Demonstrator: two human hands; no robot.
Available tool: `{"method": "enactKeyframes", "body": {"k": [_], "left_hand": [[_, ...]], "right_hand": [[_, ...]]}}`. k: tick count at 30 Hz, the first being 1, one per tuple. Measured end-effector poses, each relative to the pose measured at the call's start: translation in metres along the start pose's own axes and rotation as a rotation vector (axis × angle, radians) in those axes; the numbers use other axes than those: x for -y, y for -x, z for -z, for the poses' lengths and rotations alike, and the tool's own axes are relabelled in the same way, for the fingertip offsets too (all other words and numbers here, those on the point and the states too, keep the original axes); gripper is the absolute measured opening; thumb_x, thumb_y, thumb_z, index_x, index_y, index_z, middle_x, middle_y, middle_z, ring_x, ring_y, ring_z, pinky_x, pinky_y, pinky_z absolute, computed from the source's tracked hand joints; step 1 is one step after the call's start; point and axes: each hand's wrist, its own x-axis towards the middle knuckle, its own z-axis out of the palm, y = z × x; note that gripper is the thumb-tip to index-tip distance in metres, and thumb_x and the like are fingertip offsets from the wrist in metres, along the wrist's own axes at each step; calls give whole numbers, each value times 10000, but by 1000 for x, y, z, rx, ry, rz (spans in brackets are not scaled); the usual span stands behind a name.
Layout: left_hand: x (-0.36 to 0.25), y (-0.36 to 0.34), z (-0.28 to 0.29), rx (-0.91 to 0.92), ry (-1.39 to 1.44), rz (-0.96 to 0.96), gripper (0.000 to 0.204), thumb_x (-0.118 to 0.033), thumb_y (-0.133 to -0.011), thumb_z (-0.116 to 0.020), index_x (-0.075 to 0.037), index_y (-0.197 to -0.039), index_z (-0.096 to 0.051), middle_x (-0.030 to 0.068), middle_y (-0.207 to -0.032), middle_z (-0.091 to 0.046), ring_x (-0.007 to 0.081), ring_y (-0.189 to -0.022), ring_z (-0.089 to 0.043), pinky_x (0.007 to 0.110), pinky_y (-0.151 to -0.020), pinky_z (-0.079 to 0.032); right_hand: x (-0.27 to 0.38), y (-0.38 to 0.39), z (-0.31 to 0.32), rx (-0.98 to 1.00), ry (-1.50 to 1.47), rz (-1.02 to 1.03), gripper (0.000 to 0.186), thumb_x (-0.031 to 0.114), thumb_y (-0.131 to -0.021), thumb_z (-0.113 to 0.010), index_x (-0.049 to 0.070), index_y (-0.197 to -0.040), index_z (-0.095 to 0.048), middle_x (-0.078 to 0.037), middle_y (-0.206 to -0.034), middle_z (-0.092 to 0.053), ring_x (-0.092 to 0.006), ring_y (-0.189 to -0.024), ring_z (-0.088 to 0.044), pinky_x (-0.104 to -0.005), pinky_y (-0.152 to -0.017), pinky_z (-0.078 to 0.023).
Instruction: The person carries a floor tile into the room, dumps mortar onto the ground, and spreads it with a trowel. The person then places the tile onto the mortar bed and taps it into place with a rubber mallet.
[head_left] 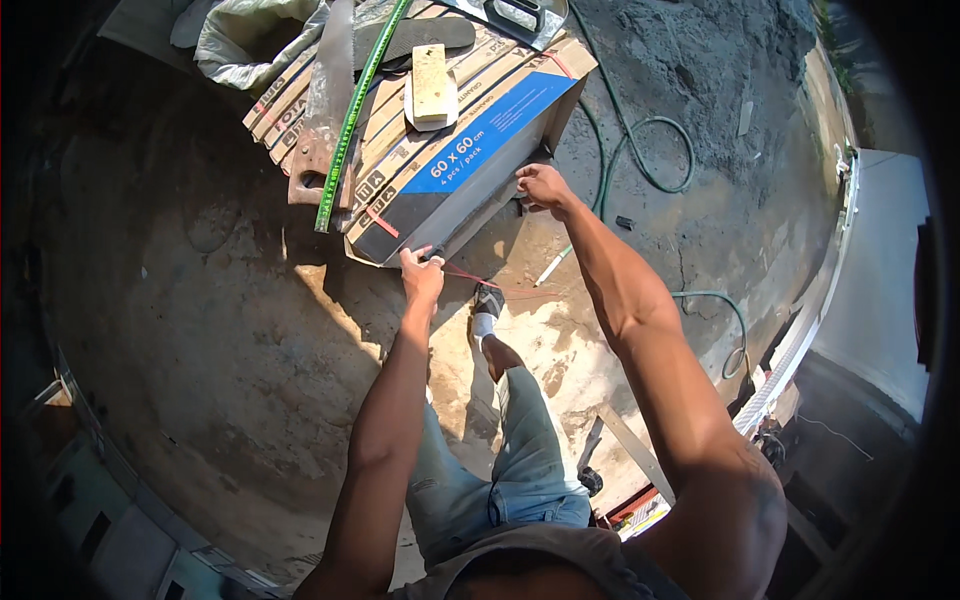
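My left hand (422, 275) is closed at the near left corner of a tile carton (500, 125) with a blue printed face. A small dark piece shows at its fingertips, too small to name. Thin red strapping (470, 276) trails to the right from beside these fingers. My right hand (541, 187) is curled closed by the near right end of the same carton; whatever its fingers grip is hidden. Between the hands runs the carton's grey near side (460, 215). The carton stands at the near edge of a stack of similar cartons (290, 105).
On the stack lie a handsaw (325, 100), a green measuring strip (362, 115), a yellow sponge block (430, 85) on a white base, a dark sole-shaped piece (432, 36) and a black-handled trowel (515, 18). A green hose (690, 165) loops on the ground. An open sack (255, 50) stands behind.
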Motion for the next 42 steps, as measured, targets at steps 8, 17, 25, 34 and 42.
{"method": "enactKeyframes", "body": {"k": [8,17,25,34,42], "left_hand": [[-23,-14,28,-798,49,-371,551,-121,-864,-655,1,-1315,-362,198,-1213,-545,286,-998,-592,379,-883,-470],[-74,-17,7,-964,416,-7,303,-24,-853,-585,96,-1130,-586,230,-1187,-628,276,-1059,-625,368,-905,-484],[-62,-31,-4,-1043,573,-169,350,88,-817,-530,118,-1165,-542,238,-1225,-618,281,-1095,-626,363,-941,-488],[-25,-63,2,-1300,949,128,457,-276,-988,-301,-4,-1246,-564,82,-1291,-602,239,-1120,-582,366,-993,-436],[-12,-65,37,-1503,949,302,481,-312,-977,-315,-19,-1299,-518,84,-1353,-556,238,-1130,-576,380,-951,-461]], "right_hand": [[113,-60,27,-475,254,769,299,248,-793,-674,43,-1010,-682,-171,-951,-694,-313,-921,-666,-385,-852,-503],[162,-119,57,-838,702,432,437,320,-814,-707,0,-1108,-652,-167,-1030,-708,-318,-930,-684,-389,-811,-534],[167,-138,94,-546,619,490,471,345,-805,-726,11,-1128,-650,-150,-1035,-712,-304,-922,-691,-374,-799,-541],[112,-172,113,-629,208,818,413,343,-821,-731,61,-1118,-670,-97,-1002,-729,-197,-882,-708,-323,-752,-550],[105,-179,102,-457,10,827,272,222,-850,-700,59,-1067,-686,-82,-1036,-716,-162,-903,-680,-310,-775,-521]]}}
